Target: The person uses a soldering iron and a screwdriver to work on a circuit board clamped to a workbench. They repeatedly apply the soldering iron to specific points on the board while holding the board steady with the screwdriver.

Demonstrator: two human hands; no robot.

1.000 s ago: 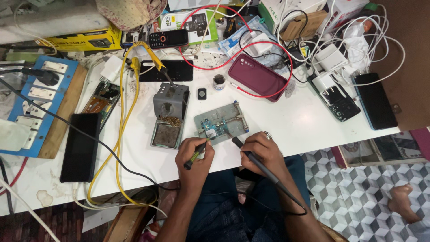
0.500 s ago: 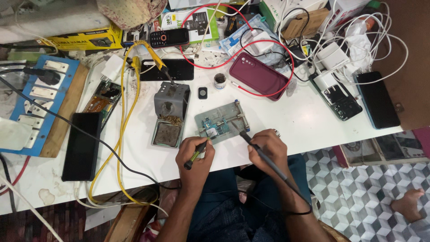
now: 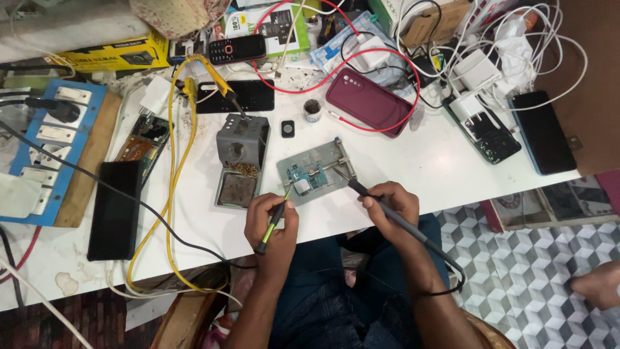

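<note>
the left hand [image 3: 274, 220] is closed in a pen grip around green-handled tweezers [image 3: 273, 221], tips angled up to the small circuit board [image 3: 303, 181] clamped in a grey metal holder [image 3: 316, 173] at the centre of the frame, probably to steady a part. the right hand [image 3: 387, 205] is wrapped the same way round a dark soldering iron [image 3: 361, 190], its tip on the holder's right side, so both tools meet the board from below at shallow angles and leave it in sight. the iron's cable [image 3: 445, 265] loops down off the table edge [image 3: 452, 205] by the right wrist, where it has slack. just left of the holder stands a grey iron stand [image 3: 240, 161] with brass wool, near enough for a short reach. a yellow cable [image 3: 169, 194] and a black phone [image 3: 116, 210] crowd the left side; a maroon phone [image 3: 371, 100] lies in the upper middle. bare white tabletop to the right of the holder is the main open room, and the near edge sits close under both hands.
</note>
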